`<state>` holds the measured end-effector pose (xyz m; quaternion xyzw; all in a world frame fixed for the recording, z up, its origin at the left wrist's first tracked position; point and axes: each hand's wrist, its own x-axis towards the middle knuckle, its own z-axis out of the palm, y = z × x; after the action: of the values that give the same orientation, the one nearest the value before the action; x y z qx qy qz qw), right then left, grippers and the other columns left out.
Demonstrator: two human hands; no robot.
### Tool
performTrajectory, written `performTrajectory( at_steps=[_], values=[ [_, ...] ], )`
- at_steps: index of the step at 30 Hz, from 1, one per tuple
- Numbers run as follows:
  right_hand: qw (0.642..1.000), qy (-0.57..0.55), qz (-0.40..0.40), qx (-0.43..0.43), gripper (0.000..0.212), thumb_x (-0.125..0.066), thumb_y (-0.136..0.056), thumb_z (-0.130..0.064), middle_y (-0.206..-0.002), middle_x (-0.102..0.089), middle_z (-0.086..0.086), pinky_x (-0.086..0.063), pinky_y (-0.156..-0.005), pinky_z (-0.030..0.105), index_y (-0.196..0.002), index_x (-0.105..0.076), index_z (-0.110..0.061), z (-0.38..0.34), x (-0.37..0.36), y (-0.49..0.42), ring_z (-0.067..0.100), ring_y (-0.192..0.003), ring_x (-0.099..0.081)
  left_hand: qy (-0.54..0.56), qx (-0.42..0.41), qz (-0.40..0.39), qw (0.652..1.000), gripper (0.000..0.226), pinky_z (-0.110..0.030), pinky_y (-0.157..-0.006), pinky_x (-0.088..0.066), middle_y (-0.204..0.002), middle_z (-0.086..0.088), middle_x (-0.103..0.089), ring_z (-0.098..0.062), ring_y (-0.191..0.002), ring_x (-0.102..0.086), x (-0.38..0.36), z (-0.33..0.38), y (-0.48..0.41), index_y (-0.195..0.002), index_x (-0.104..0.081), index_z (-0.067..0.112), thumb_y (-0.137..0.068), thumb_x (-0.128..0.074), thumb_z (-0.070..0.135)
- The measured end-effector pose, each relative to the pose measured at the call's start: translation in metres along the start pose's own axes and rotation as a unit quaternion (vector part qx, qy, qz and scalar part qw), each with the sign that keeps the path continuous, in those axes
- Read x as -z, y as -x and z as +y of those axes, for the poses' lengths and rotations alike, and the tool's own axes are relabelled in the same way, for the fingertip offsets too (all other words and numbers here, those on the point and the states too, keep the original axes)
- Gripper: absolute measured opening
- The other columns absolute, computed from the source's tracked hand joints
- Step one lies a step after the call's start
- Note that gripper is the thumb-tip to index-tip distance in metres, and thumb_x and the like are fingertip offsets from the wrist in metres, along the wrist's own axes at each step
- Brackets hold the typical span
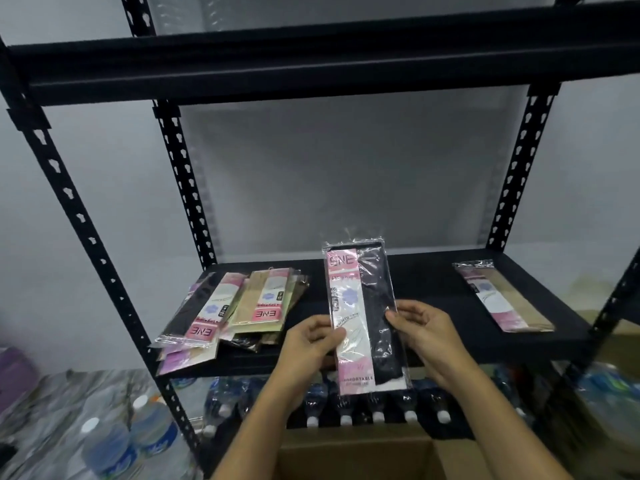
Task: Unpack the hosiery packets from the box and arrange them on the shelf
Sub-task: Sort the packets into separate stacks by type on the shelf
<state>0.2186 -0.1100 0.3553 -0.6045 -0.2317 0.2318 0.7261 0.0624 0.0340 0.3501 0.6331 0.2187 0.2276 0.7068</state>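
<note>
I hold one black hosiery packet [363, 306] with a pink and white label upright in front of the black shelf [433, 282]. My left hand [311, 341] grips its left edge and my right hand [420, 327] grips its right edge. A messy pile of packets [228, 310], black and beige, lies on the shelf's left side. A single beige packet [502, 296] lies flat at the right end. The cardboard box [353, 459] sits open below my arms at the bottom of the view.
Black metal uprights [183, 181] and an upper shelf beam [311, 64] frame the space. Water bottles [377, 407] lie in a row on the level below. More bottles in plastic wrap [114, 434] stand at the lower left. A grey wall is behind.
</note>
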Motion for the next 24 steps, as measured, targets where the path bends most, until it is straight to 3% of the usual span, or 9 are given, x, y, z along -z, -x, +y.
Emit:
performTrajectory(
  at_steps=[5, 10, 13, 15, 19, 24],
  values=[
    [0.997, 0.059, 0.012, -0.041, 0.012, -0.076, -0.079, -0.01, -0.086, -0.073, 0.011, -0.054, -0.064, 0.028, -0.09, -0.072, -0.01, 0.012, 0.027, 0.009, 0.017, -0.075, -0.071, -0.003, 0.001, -0.008, 1.0, 0.017, -0.03, -0.069, -0.058, -0.095, -0.015, -0.075, -0.024, -0.084, -0.073, -0.02, 0.0, -0.013, -0.105, -0.068, 0.008, -0.089, -0.07, 0.01],
    [0.993, 0.062, 0.085, -0.061, 0.012, -0.074, -0.081, -0.007, -0.093, -0.072, 0.016, -0.054, -0.085, 0.041, -0.092, -0.071, -0.006, 0.016, 0.062, -0.011, 0.027, -0.089, -0.068, -0.023, 0.031, -0.041, 0.998, 0.016, -0.037, -0.076, -0.061, -0.097, -0.009, -0.077, -0.023, -0.087, -0.074, -0.055, -0.006, -0.032, -0.107, -0.067, 0.012, -0.091, -0.068, 0.014],
    [0.986, 0.083, 0.131, -0.069, 0.01, -0.073, -0.082, -0.009, -0.092, -0.072, 0.01, -0.052, -0.076, 0.033, -0.092, -0.071, -0.009, 0.015, 0.088, -0.031, 0.02, -0.083, -0.066, -0.081, 0.031, -0.03, 0.996, 0.027, -0.03, -0.07, -0.06, -0.105, 0.002, -0.072, -0.017, -0.092, -0.072, -0.068, -0.017, -0.039, -0.116, -0.061, 0.024, -0.09, -0.069, 0.022],
    [0.98, 0.098, 0.155, -0.08, 0.005, -0.072, -0.083, -0.008, -0.091, -0.071, 0.007, -0.052, -0.078, 0.031, -0.087, -0.069, -0.012, 0.013, 0.104, -0.045, 0.018, -0.084, -0.064, -0.103, 0.027, -0.013, 0.994, 0.03, -0.027, -0.067, -0.058, -0.109, 0.004, -0.068, -0.017, -0.095, -0.07, -0.067, -0.027, -0.039, -0.118, -0.06, 0.027, -0.09, -0.07, 0.024],
    [0.969, 0.134, 0.185, -0.093, 0.014, -0.069, -0.085, -0.005, -0.089, -0.069, 0.008, -0.051, -0.078, 0.029, -0.075, -0.065, -0.013, 0.014, 0.122, -0.076, 0.018, -0.086, -0.062, -0.142, 0.027, 0.014, 0.989, 0.028, -0.039, -0.07, -0.059, -0.109, 0.0, -0.068, -0.027, -0.091, -0.07, -0.048, -0.04, -0.039, -0.115, -0.062, 0.024, -0.089, -0.071, 0.02],
    [0.954, 0.199, 0.196, -0.11, 0.002, -0.067, -0.086, -0.007, -0.095, -0.069, 0.014, -0.049, -0.073, 0.03, -0.086, -0.068, -0.006, 0.019, 0.128, -0.106, 0.021, -0.082, -0.062, -0.18, -0.001, 0.051, 0.982, 0.029, -0.037, -0.072, -0.056, -0.106, -0.004, -0.069, -0.026, -0.088, -0.07, -0.024, -0.042, -0.039, -0.113, -0.063, 0.02, -0.087, -0.073, 0.013]
  ],
)
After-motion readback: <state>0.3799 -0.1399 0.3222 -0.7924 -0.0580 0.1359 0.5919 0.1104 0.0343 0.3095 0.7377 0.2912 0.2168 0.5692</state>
